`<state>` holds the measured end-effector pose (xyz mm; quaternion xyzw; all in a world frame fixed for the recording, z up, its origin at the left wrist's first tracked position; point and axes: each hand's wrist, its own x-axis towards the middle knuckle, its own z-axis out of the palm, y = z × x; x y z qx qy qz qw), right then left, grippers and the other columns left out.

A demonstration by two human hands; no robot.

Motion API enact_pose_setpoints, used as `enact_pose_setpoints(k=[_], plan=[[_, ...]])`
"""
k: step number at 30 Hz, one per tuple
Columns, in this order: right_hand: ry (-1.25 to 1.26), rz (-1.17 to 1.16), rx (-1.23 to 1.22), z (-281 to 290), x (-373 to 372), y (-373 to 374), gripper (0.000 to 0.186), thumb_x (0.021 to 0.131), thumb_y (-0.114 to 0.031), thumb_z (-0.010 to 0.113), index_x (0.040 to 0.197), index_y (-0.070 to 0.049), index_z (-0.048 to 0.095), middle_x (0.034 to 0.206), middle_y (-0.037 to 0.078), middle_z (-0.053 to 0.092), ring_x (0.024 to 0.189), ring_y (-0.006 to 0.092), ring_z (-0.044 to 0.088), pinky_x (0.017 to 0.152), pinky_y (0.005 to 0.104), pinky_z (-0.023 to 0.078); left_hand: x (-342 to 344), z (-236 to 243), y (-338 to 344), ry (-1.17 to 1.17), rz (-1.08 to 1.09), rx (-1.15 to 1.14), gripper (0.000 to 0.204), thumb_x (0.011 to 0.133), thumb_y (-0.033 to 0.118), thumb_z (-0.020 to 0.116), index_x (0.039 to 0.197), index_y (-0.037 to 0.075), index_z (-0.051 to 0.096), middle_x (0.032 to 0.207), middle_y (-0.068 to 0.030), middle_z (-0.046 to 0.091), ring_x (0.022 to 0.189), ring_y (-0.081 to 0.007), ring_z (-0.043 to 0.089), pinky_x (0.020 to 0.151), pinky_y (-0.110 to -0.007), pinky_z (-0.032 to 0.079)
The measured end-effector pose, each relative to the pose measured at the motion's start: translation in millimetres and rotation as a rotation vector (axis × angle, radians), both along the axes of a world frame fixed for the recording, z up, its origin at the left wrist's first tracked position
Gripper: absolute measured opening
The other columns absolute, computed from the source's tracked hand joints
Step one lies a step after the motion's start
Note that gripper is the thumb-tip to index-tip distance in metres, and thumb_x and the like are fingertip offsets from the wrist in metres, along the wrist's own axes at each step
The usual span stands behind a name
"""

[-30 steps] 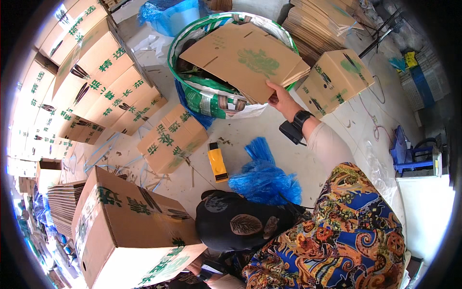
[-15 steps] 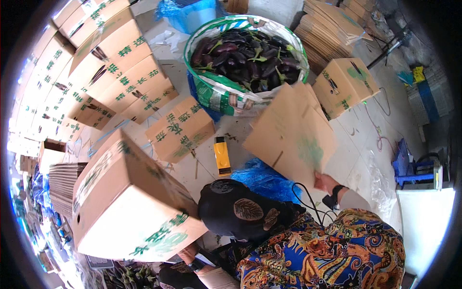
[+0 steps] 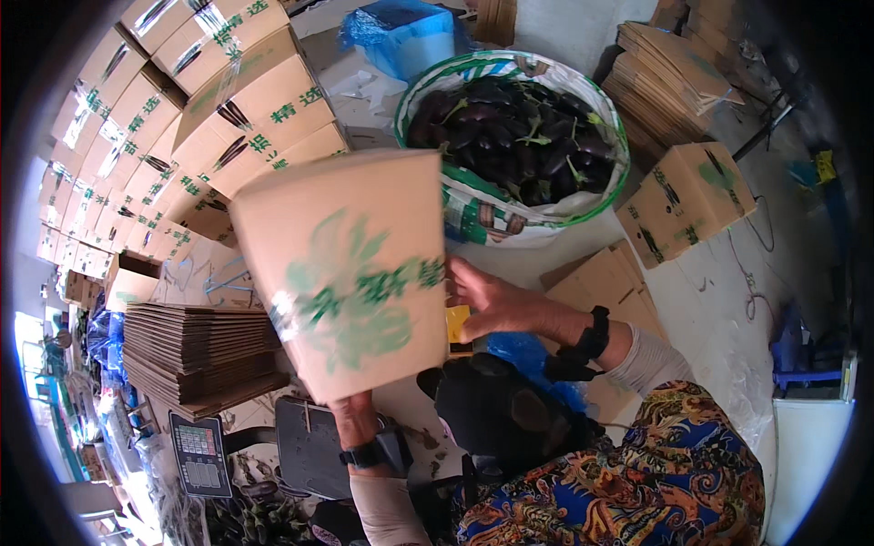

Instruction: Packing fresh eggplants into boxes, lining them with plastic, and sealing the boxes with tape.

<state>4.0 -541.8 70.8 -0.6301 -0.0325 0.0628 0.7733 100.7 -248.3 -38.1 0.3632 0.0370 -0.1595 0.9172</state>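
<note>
A cardboard box (image 3: 350, 273) with green print is raised in front of me, tilted, one printed side facing up. My left hand (image 3: 353, 407) grips its lower edge; most of those fingers are hidden behind the box. At the box's right side, my right hand (image 3: 496, 300) has its fingers and thumb apart. The fingertips reach the box's edge, and I cannot tell whether they press on it. Beyond my right forearm, flattened cardboard (image 3: 605, 287) lies on the floor. A yellow object (image 3: 458, 323) shows partly between the box and my right hand.
A large round bag of eggplants (image 3: 514, 218) stands ahead. Printed boxes (image 3: 264, 100) are stacked at the left, above a pile of flat cardboard (image 3: 196, 355). A scale display (image 3: 200, 455) and its dark platform (image 3: 314, 455) sit near left. Another box (image 3: 687, 200) stands at right.
My right hand has let go of the flat cardboard, now on the floor, and moved left to the box. The box has been lifted and turned by my left hand. The view has shifted.
</note>
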Motion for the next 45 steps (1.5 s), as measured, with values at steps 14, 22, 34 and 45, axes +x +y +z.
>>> enact_pose_setpoints(k=[14,22,34,45], plan=[[-0.187,-0.733,-0.306,-13,134,-174,0.076,0.085,-0.029,0.069,0.145,-0.007,0.029,0.135,0.01,0.047,0.123,0.0208,0.045,0.102,0.0362,0.036,137,36,-264,0.095,-0.56,0.372,0.092,0.087,0.061,0.05,0.149,0.01,0.004,0.145,-0.0284,0.022,0.127,-0.0488,0.035,0.098,-0.056,0.039],[-0.1,-0.749,-0.192,-76,172,-227,0.05,0.094,-0.031,0.057,0.134,-0.002,0.044,0.127,0.011,0.053,0.114,0.0242,0.05,0.093,0.0382,0.041,97,4,-170,-0.459,-0.164,1.23,0.044,0.085,0.024,0.067,0.12,-0.002,0.057,0.098,-0.0176,0.064,0.089,-0.0205,0.06,0.078,-0.032,0.048],[0.963,-0.587,0.054,-189,91,-40,0.082,0.077,-0.069,0.059,0.129,-0.008,0.044,0.132,0.006,0.043,0.11,0.0233,0.045,0.087,0.0455,0.045,154,-115,-45,-0.265,-0.095,1.331,0.081,0.087,0.045,0.061,0.145,0.002,0.025,0.129,-0.032,0.049,0.119,-0.0374,0.051,0.097,-0.04,0.041],[0.867,-0.589,0.6,-235,99,-46,0.075,0.079,-0.062,0.063,0.135,-0.016,0.042,0.137,0.01,0.039,0.115,0.037,0.045,0.093,0.0482,0.044,118,-76,-35,-0.493,-0.336,1.334,0.064,0.077,0.026,0.073,0.127,0.004,0.038,0.111,-0.0232,0.058,0.102,-0.0337,0.06,0.084,-0.041,0.048]])
